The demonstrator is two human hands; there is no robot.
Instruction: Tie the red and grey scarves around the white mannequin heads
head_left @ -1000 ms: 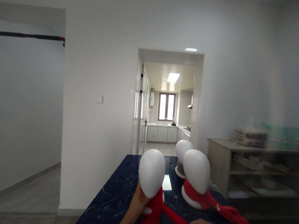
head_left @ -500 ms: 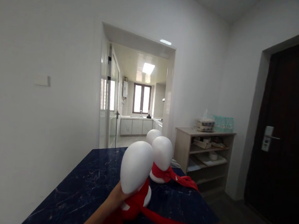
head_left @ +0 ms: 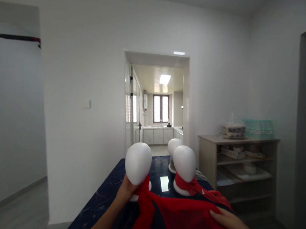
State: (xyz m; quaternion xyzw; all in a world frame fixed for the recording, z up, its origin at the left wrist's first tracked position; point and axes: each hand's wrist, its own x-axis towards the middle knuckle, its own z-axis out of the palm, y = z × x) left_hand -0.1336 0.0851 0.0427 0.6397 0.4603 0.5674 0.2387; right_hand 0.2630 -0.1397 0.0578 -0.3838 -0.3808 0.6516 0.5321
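Observation:
A white, faceless mannequin head (head_left: 138, 163) stands upright on the table, with a red scarf (head_left: 188, 214) around its neck. My left hand (head_left: 127, 188) is closed at the neck, on the scarf where it goes round; its fingertips are hidden behind the chin. One scarf end hangs down in front of the base. The other stretches to the right, where my right hand (head_left: 225, 219) pinches its edge, thumb on top. To the right is a second mannequin head (head_left: 184, 164) with its own red scarf (head_left: 200, 188) tied on, the tails trailing right.
Behind the second head stands a third white head (head_left: 173, 146). All are on a dark blue marbled table (head_left: 108, 191). A wooden shelf unit (head_left: 207, 158) beyond the table's right side carries bottles (head_left: 259, 129) and a packed bag (head_left: 233, 130). A doorway leads to a kitchen.
My view has turned left. My right hand has come further into view with the scarf end, which now spreads wider. My left hand stays at the nearest head's neck.

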